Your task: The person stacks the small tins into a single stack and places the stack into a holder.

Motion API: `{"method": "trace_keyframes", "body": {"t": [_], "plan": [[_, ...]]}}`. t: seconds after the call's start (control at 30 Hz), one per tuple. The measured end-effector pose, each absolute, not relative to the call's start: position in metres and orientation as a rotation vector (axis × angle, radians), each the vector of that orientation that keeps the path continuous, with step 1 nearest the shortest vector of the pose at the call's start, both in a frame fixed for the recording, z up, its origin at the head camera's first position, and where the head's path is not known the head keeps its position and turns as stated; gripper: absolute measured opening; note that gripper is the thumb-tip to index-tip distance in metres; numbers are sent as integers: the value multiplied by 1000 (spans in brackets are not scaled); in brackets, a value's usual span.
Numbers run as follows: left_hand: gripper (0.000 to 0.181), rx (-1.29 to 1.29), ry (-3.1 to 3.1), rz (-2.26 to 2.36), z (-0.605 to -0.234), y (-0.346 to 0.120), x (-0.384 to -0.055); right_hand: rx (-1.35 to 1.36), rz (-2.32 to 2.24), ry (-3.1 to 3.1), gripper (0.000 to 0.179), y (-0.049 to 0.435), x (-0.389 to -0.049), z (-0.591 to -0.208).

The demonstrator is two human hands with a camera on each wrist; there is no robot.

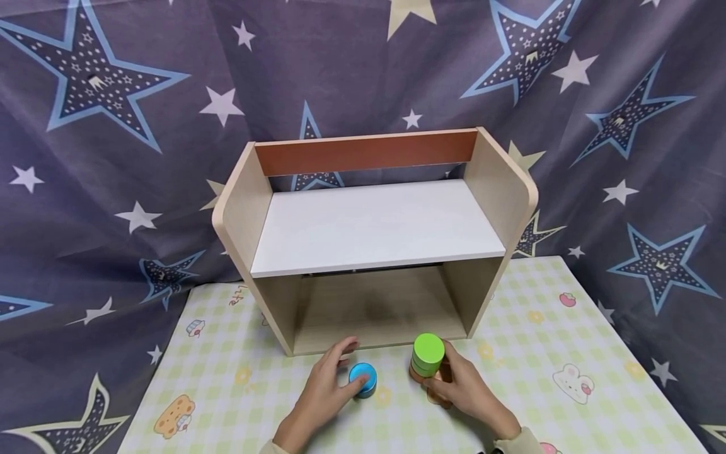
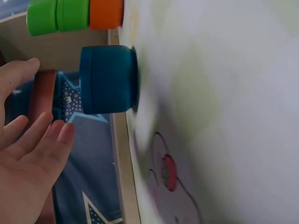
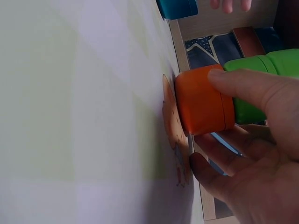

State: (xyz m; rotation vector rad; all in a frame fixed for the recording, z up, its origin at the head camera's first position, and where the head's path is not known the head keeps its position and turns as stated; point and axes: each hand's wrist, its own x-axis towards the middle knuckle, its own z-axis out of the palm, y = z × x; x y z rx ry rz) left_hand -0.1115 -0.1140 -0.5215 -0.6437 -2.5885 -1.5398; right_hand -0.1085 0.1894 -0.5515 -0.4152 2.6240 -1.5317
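A small blue lidded jar (image 1: pixel 363 376) stands upright on the tablecloth, with my left hand (image 1: pixel 326 386) just beside it. In the left wrist view, that hand's fingers (image 2: pixel 42 140) are spread loosely, with a gap between them and the blue jar (image 2: pixel 110 79). To the right, a green jar (image 1: pixel 428 353) is stacked on an orange jar (image 1: pixel 416 374). My right hand (image 1: pixel 467 388) holds the orange jar at the bottom of this stack. The right wrist view has the thumb on one side of the orange jar (image 3: pixel 201 100) and the fingers bent around the other.
Just beyond both hands stands a wooden desk shelf with a white upper board (image 1: pixel 377 227) and an open lower compartment (image 1: pixel 374 309). A checked, cartoon-printed tablecloth (image 1: pixel 227 384) covers the table. Dark star-patterned fabric (image 1: pixel 187 57) hangs behind and along the sides.
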Motion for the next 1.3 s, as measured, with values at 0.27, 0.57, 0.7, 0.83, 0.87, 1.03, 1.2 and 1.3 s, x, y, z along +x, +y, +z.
{"method": "trace_keyframes", "body": {"t": [0.27, 0.57, 0.7, 0.83, 0.87, 1.03, 1.2, 1.3], "plan": [[71, -599, -2586, -1600, -532, -120, -108, -436, -1566, 2607, 70, 190, -109, -553], [71, -588, -2675, -1628, -538, -123, -104, -450, -1587, 2583, 69, 190, -109, -554], [71, -604, -2704, -1613, -538, -124, -103, -435, -1584, 2588, 70, 191, -108, -553], [72, -627, -2724, -1596, -538, -124, -103, -421, -1571, 2598, 72, 190, -108, -553], [73, -634, -2728, -1592, -539, -124, -103, -417, -1569, 2599, 72, 190, -108, -553], [76, -660, -2763, -1564, -540, -125, -103, -391, -1533, 2632, 73, 189, -108, -552], [78, -691, -2786, -1544, -540, -125, -104, -390, -1528, 2640, 72, 188, -108, -552], [78, -703, -2789, -1544, -540, -125, -104, -408, -1563, 2605, 72, 188, -109, -552]]}}
